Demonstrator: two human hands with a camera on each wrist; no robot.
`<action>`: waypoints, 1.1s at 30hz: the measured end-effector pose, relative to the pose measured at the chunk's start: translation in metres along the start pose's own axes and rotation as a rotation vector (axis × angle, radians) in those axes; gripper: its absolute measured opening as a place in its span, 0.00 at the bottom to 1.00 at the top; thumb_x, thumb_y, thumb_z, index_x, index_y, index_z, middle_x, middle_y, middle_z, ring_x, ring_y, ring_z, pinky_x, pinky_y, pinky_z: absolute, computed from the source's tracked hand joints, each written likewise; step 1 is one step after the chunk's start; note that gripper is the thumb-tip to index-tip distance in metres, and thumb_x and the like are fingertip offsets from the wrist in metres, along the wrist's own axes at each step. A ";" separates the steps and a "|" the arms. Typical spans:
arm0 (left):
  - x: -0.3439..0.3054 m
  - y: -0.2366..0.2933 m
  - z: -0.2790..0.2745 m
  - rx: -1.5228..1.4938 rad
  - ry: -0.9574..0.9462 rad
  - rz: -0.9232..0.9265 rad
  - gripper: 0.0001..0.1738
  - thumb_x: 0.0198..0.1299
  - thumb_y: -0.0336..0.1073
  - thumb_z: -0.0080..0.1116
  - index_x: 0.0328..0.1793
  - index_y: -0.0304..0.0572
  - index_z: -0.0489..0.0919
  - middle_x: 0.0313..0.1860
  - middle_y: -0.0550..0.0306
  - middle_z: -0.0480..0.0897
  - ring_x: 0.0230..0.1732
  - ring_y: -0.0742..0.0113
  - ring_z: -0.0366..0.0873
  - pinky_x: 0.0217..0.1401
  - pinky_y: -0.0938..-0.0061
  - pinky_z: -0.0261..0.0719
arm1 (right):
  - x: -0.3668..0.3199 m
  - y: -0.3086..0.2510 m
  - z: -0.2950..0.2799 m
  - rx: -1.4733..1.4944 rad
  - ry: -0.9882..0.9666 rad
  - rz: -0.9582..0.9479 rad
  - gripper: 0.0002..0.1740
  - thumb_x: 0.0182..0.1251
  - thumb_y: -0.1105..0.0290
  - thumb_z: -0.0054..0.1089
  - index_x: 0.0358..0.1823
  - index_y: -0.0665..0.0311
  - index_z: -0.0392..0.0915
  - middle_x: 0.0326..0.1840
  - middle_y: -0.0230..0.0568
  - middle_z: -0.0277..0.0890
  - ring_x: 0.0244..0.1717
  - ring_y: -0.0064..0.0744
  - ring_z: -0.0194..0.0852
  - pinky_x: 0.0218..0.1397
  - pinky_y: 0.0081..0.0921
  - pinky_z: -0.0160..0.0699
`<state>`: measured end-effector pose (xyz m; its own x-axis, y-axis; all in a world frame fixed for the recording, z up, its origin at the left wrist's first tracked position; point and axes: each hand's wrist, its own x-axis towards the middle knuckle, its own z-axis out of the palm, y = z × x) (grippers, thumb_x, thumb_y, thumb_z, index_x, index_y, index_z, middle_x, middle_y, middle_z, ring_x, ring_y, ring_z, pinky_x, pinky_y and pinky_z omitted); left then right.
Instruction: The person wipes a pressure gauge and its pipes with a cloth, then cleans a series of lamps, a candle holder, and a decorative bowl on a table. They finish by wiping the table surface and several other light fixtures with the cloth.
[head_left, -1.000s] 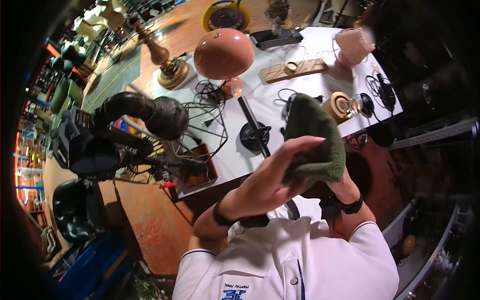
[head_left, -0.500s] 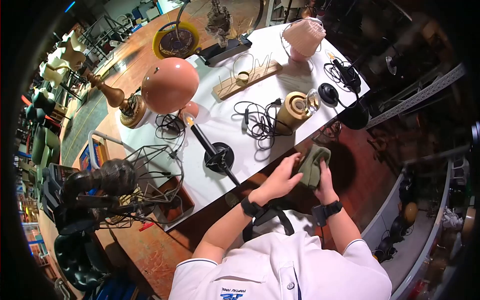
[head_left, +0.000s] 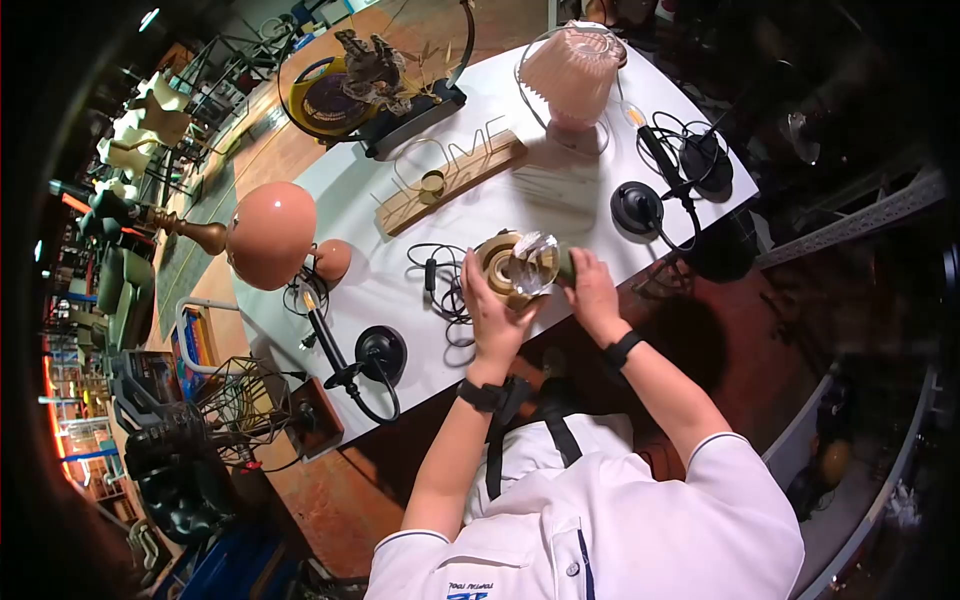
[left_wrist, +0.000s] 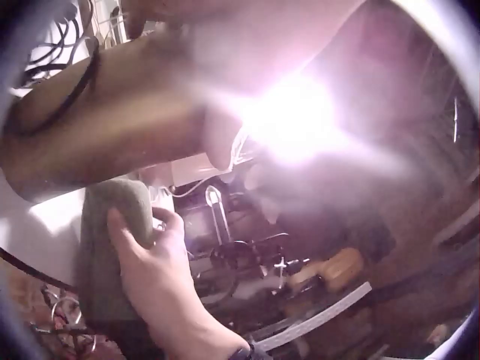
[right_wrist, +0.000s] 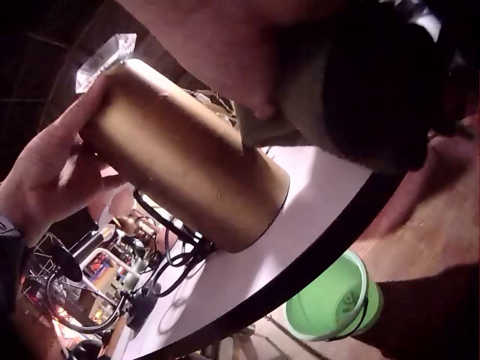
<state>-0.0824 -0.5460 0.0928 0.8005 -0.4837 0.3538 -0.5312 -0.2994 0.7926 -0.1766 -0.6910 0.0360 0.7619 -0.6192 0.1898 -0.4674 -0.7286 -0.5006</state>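
A gold cylindrical table lamp (right_wrist: pixel 187 157) has a faceted clear glass bulb (head_left: pixel 536 264) at its top end. My left hand (head_left: pixel 495 318) grips this lamp near the top, fingers and thumb around its side. In the right wrist view, the lamp's bottom end is at the white table top (right_wrist: pixel 330 184), close to the edge. Thumb and fingers of my right hand (left_wrist: pixel 161 277) hold a folded green cloth (left_wrist: pixel 112 214) beside the cylinder, on the side facing the table edge. Most of the cloth is hidden behind the bulb and hand in the head view.
Black cables (head_left: pixel 440 280) lie left of the lamp. Around it stand a wooden wire-letter sign (head_left: pixel 455 180), a pleated pink lamp (head_left: pixel 572 80), black candle lamps (head_left: pixel 380 355) and a glossy pink mushroom lamp (head_left: pixel 270 235). A green bucket (right_wrist: pixel 334 300) is below the table edge.
Both hands were on the raised cloth, then it was folded in my right hand. Now my left hand has taken hold of the lamp, and my right hand has brought the cloth beside it.
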 end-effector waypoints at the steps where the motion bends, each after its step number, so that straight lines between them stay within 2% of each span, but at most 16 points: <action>1: 0.001 0.002 0.002 0.012 0.006 -0.007 0.65 0.33 0.43 0.82 0.74 0.31 0.50 0.70 0.37 0.59 0.70 0.42 0.57 0.73 0.57 0.56 | 0.003 -0.001 0.004 -0.067 -0.040 -0.020 0.35 0.49 0.71 0.69 0.61 0.57 0.64 0.56 0.48 0.68 0.52 0.49 0.70 0.51 0.40 0.75; 6: 0.002 0.002 0.006 0.110 0.041 0.032 0.66 0.30 0.44 0.83 0.73 0.32 0.51 0.69 0.39 0.61 0.69 0.43 0.59 0.71 0.58 0.58 | 0.013 0.017 0.015 -0.148 -0.092 -0.117 0.20 0.52 0.70 0.62 0.48 0.59 0.71 0.48 0.46 0.70 0.45 0.49 0.73 0.42 0.40 0.77; 9: 0.003 -0.001 0.007 0.156 0.056 0.043 0.64 0.29 0.44 0.84 0.71 0.33 0.54 0.66 0.41 0.64 0.68 0.46 0.62 0.70 0.59 0.62 | 0.021 0.037 0.002 -0.085 -0.158 -0.002 0.20 0.53 0.70 0.62 0.48 0.60 0.71 0.48 0.47 0.71 0.45 0.50 0.74 0.43 0.42 0.78; 10: 0.002 -0.002 0.006 0.110 0.055 0.023 0.63 0.29 0.43 0.84 0.71 0.34 0.55 0.65 0.42 0.65 0.66 0.47 0.64 0.69 0.60 0.64 | 0.021 0.046 -0.003 -0.063 -0.164 0.071 0.26 0.52 0.66 0.70 0.51 0.60 0.69 0.50 0.49 0.69 0.46 0.52 0.73 0.47 0.43 0.76; 12: 0.003 -0.003 0.005 0.061 0.069 0.012 0.61 0.29 0.40 0.84 0.70 0.35 0.57 0.62 0.44 0.69 0.62 0.51 0.71 0.66 0.64 0.69 | 0.018 0.068 -0.012 -0.085 -0.133 0.117 0.26 0.52 0.69 0.69 0.52 0.61 0.68 0.50 0.52 0.69 0.47 0.54 0.73 0.49 0.43 0.76; 15: 0.005 -0.001 0.003 0.028 0.080 0.015 0.61 0.29 0.39 0.84 0.70 0.35 0.58 0.62 0.45 0.70 0.61 0.52 0.72 0.65 0.64 0.70 | 0.001 0.089 -0.023 0.021 -0.039 0.172 0.26 0.54 0.76 0.64 0.55 0.61 0.66 0.52 0.51 0.67 0.49 0.56 0.71 0.50 0.44 0.76; 17: 0.004 -0.002 0.002 -0.012 0.071 0.001 0.60 0.28 0.37 0.83 0.70 0.36 0.58 0.62 0.46 0.71 0.61 0.53 0.72 0.65 0.65 0.71 | 0.004 0.076 -0.045 0.008 -0.155 0.314 0.26 0.55 0.75 0.64 0.56 0.59 0.65 0.51 0.50 0.67 0.49 0.55 0.72 0.51 0.44 0.75; 18: 0.004 -0.003 0.001 -0.028 0.059 0.008 0.60 0.28 0.38 0.83 0.70 0.37 0.58 0.63 0.45 0.70 0.62 0.51 0.71 0.66 0.64 0.70 | 0.011 0.071 -0.048 0.013 -0.147 0.314 0.26 0.55 0.75 0.64 0.56 0.59 0.65 0.51 0.50 0.67 0.49 0.55 0.72 0.51 0.44 0.75; 20: 0.004 -0.004 -0.003 -0.077 0.017 -0.033 0.60 0.28 0.39 0.83 0.71 0.38 0.59 0.64 0.46 0.69 0.62 0.51 0.70 0.66 0.64 0.69 | 0.028 0.060 -0.050 -0.012 -0.034 0.089 0.27 0.57 0.73 0.63 0.58 0.59 0.66 0.52 0.48 0.68 0.49 0.53 0.72 0.49 0.44 0.75; 21: 0.004 -0.005 -0.005 -0.075 0.017 -0.025 0.60 0.28 0.39 0.83 0.71 0.38 0.59 0.64 0.46 0.69 0.62 0.51 0.70 0.66 0.64 0.69 | 0.042 0.051 -0.050 -0.009 -0.027 0.088 0.27 0.57 0.73 0.63 0.58 0.59 0.66 0.52 0.48 0.68 0.49 0.53 0.72 0.49 0.44 0.75; 23: 0.002 -0.011 -0.010 -0.301 -0.094 -0.098 0.63 0.31 0.38 0.83 0.73 0.36 0.54 0.69 0.47 0.65 0.68 0.57 0.66 0.71 0.67 0.64 | 0.078 0.030 -0.047 0.093 0.061 -0.022 0.26 0.60 0.68 0.62 0.61 0.56 0.68 0.53 0.49 0.69 0.49 0.55 0.73 0.49 0.44 0.75; 26: 0.002 -0.010 -0.018 -0.283 -0.129 -0.078 0.62 0.33 0.36 0.81 0.74 0.35 0.52 0.70 0.48 0.64 0.69 0.57 0.65 0.73 0.67 0.63 | 0.135 0.015 -0.026 -0.015 0.119 -0.068 0.25 0.61 0.66 0.61 0.61 0.53 0.69 0.51 0.49 0.71 0.49 0.53 0.74 0.48 0.43 0.75; 29: 0.005 -0.008 -0.020 -0.192 -0.096 -0.068 0.60 0.34 0.36 0.80 0.73 0.35 0.54 0.70 0.47 0.65 0.68 0.56 0.66 0.72 0.67 0.64 | 0.183 0.012 0.003 -0.182 -0.074 -0.011 0.26 0.63 0.67 0.59 0.63 0.46 0.68 0.53 0.49 0.71 0.49 0.49 0.75 0.48 0.45 0.76; 30: 0.007 -0.006 -0.021 -0.161 -0.078 -0.053 0.59 0.34 0.35 0.80 0.72 0.36 0.55 0.69 0.46 0.66 0.68 0.55 0.67 0.71 0.67 0.65 | 0.192 0.015 0.015 -0.143 -0.147 -0.019 0.26 0.63 0.68 0.57 0.64 0.44 0.68 0.56 0.48 0.69 0.52 0.50 0.74 0.52 0.48 0.73; 31: 0.008 -0.005 -0.022 -0.154 -0.062 -0.061 0.59 0.34 0.35 0.80 0.72 0.36 0.55 0.69 0.46 0.66 0.68 0.55 0.67 0.71 0.67 0.65 | 0.196 0.017 0.026 -0.139 -0.155 -0.037 0.26 0.63 0.68 0.57 0.64 0.44 0.68 0.56 0.48 0.69 0.52 0.50 0.74 0.52 0.48 0.73; 33: 0.010 -0.005 -0.025 -0.109 -0.088 -0.070 0.59 0.32 0.38 0.80 0.72 0.38 0.57 0.65 0.44 0.67 0.64 0.49 0.69 0.68 0.63 0.68 | 0.201 0.022 0.047 -0.091 -0.154 -0.121 0.26 0.61 0.73 0.49 0.62 0.43 0.70 0.59 0.47 0.67 0.58 0.48 0.69 0.60 0.49 0.65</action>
<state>-0.0651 -0.5287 0.1047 0.8044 -0.5367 0.2548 -0.4379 -0.2457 0.8648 -0.0127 -0.8178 0.0237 0.8712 -0.4785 0.1096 -0.4013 -0.8229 -0.4023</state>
